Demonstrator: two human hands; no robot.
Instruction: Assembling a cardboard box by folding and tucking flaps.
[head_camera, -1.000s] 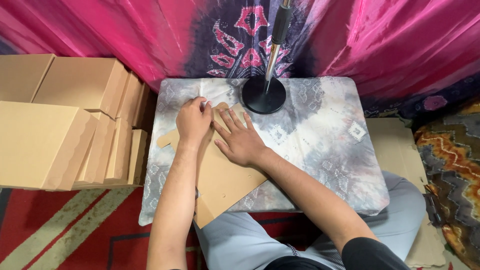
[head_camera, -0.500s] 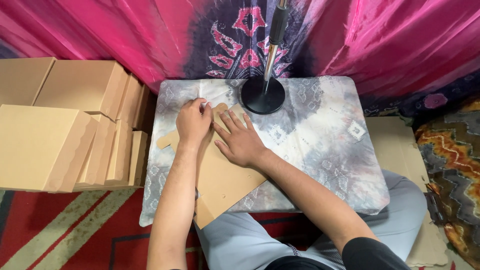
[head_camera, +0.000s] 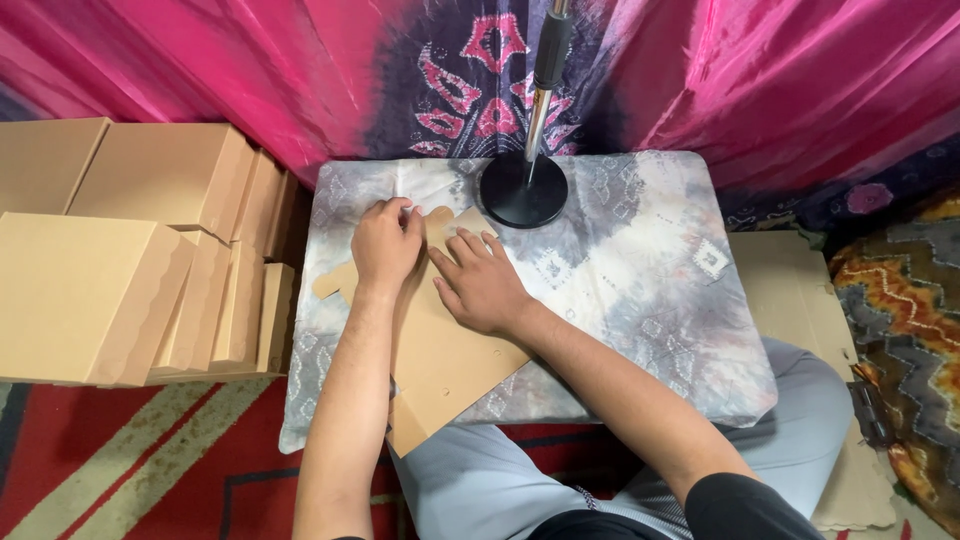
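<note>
Nothing moved: both hands (head_camera: 430, 265) flat (fingers spread) on cardboard (head_camera: 440, 360).

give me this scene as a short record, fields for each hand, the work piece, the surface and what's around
left hand: flat on the cardboard, fingers at its far flap
right hand: palm down, pressing the cardboard
cardboard: flat brown sheet, near corner overhangs the table edge
table: covered in grey patterned cloth
stand: black round base with pole, beyond the hands
boxes: folded brown stack, left of the table

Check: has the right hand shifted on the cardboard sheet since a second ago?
No. The right hand lies flat on the cardboard sheet, same spot relative to the black stand base.
</note>
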